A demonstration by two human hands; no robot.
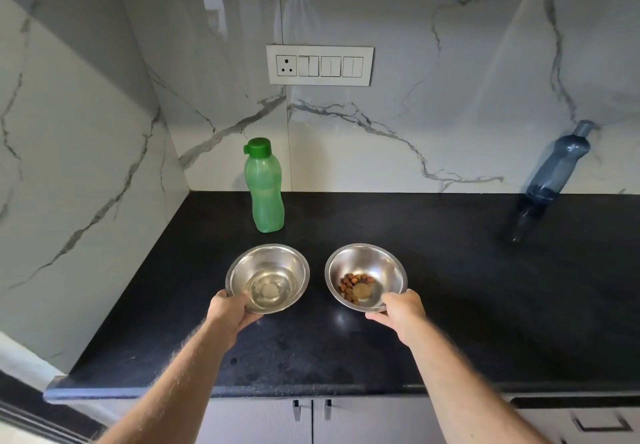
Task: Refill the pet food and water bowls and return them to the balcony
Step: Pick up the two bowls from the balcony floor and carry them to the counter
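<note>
Two steel bowls sit side by side, a little apart, over the black table (450, 305), each gripped at its near rim. The left hand (230, 308) holds the water bowl (267, 278), thumb over the rim and fingers (251, 320) curled beneath; a shallow pool of clear water lies in it. The right hand (401, 310) holds the food bowl (365, 276) the same way, its fingers tucked under the edge; a few brown kibbles (349, 286) lie in the bottom. Whether the bowls rest on the table or hang just above it, I cannot tell. Behind the water bowl stands a green bottle (265, 187), capped and upright, near the marble wall (433, 114). Far right, a blue bottle (554, 173) stands by the wall.
</note>
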